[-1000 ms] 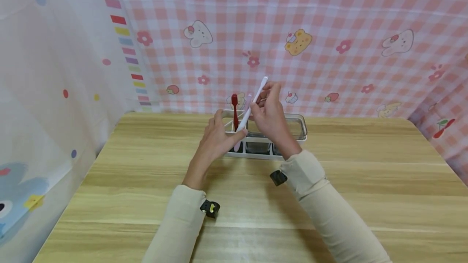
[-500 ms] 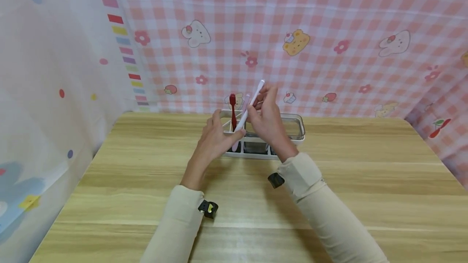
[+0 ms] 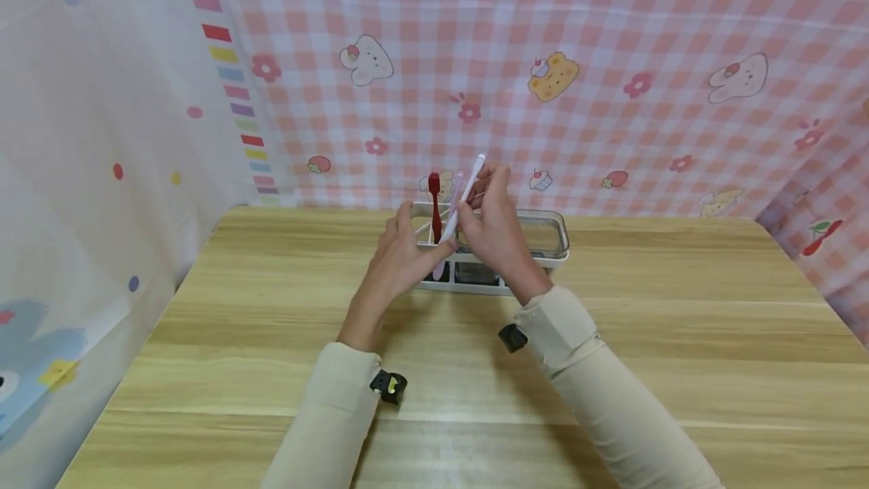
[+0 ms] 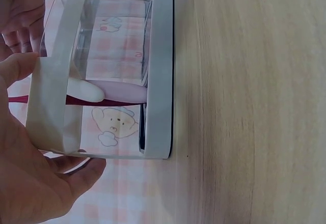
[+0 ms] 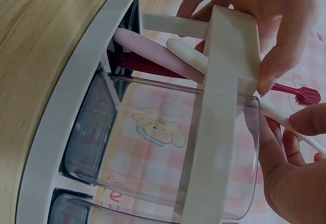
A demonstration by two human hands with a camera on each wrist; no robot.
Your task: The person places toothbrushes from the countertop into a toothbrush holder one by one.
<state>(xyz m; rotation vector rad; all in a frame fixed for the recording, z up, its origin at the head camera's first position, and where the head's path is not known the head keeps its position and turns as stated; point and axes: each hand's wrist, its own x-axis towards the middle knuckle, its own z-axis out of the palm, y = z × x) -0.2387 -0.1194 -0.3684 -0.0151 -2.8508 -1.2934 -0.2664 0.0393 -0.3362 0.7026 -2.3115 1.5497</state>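
Note:
At the back of the table stands a white toothbrush holder with clear cups. My left hand grips its left end, thumb on the front of the top frame and fingers round the side. A white toothbrush slants through the top frame, pinched by my right hand. Its rounded lower end hangs above the holder's base, beside a leaning pink toothbrush. A red toothbrush stands in the same left compartment, bristles up. My right fingers partly hide the white toothbrush's upper part.
Clear cups fill the holder's middle and right. The wooden table reaches forward from it. Just behind hangs a pink checked cloth, and a white cloth hangs at the left.
My right hand has moved down and slightly left, lowering the white toothbrush further into the holder. The left hand stays on the holder's end.

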